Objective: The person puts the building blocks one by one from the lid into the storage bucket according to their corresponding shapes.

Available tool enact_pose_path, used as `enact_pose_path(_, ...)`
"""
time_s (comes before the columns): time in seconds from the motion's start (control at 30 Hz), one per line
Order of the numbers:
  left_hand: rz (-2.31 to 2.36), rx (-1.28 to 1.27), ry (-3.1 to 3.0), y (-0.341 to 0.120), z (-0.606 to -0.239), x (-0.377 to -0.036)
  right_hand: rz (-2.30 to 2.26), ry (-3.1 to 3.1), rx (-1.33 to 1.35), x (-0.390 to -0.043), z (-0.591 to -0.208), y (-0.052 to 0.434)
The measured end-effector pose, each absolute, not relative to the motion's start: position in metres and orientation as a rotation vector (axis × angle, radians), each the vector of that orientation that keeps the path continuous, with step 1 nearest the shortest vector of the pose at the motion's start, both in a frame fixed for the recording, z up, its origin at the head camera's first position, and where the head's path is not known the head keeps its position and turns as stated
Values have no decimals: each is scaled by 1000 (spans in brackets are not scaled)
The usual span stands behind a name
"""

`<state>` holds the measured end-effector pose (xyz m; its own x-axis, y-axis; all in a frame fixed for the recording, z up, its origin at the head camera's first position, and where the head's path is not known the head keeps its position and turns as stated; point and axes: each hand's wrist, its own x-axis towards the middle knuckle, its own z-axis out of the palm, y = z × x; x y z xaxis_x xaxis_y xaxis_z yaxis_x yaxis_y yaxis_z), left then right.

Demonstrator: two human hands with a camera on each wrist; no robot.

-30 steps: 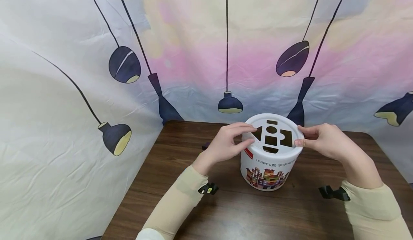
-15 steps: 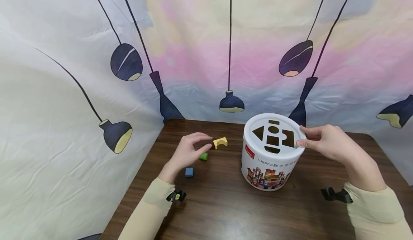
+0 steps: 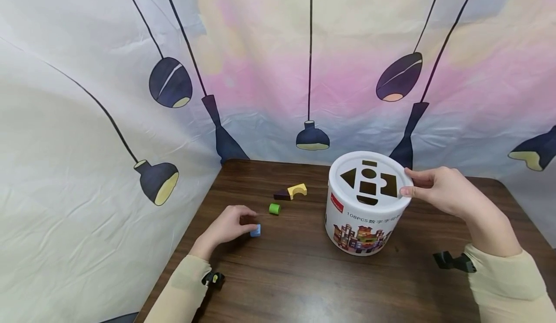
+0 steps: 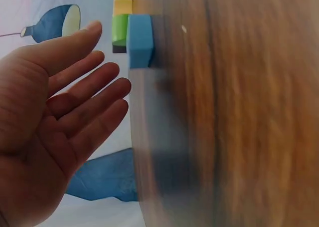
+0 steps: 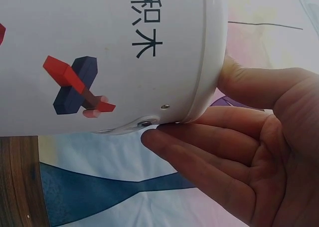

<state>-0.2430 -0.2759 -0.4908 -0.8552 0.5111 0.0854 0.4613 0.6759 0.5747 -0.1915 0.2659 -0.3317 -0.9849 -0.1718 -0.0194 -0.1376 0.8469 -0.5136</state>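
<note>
A white toy-block bucket (image 3: 347, 217) stands upright on the table, its lid (image 3: 386, 202) cut with several shaped holes. With thumb and fingers my right hand (image 3: 447, 192) holds the lid's right rim; the right wrist view shows the fingertips at the bucket's side. My left hand (image 3: 228, 224) is low at the left, fingers loosely bent, beside a small blue block (image 3: 256, 231). In the left wrist view a gap shows between that hand (image 4: 65, 102) and the blue block (image 4: 140, 42). Nothing is in its palm.
Behind the blue block lie a green cylinder (image 3: 274, 209), a yellow arch block (image 3: 297, 189) and a dark purple block (image 3: 282, 195). The brown wooden table (image 3: 286, 274) meets a fabric backdrop (image 3: 260, 72) printed with hanging lamps.
My left hand has left the lid and moved left and down, past the green cylinder, to the blue block. The small blocks have come into view. My right hand stays on the rim.
</note>
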Motion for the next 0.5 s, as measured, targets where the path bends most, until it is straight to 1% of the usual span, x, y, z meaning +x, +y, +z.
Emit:
enact_pose_path(0.13,863,768,2799,-283,-493,-241,-807,2959,-251,-192,-331,266)
enact_pose_path(0.5,785,793,2773,-283,-494,-241,-784,2976,-268,-190,-330,266)
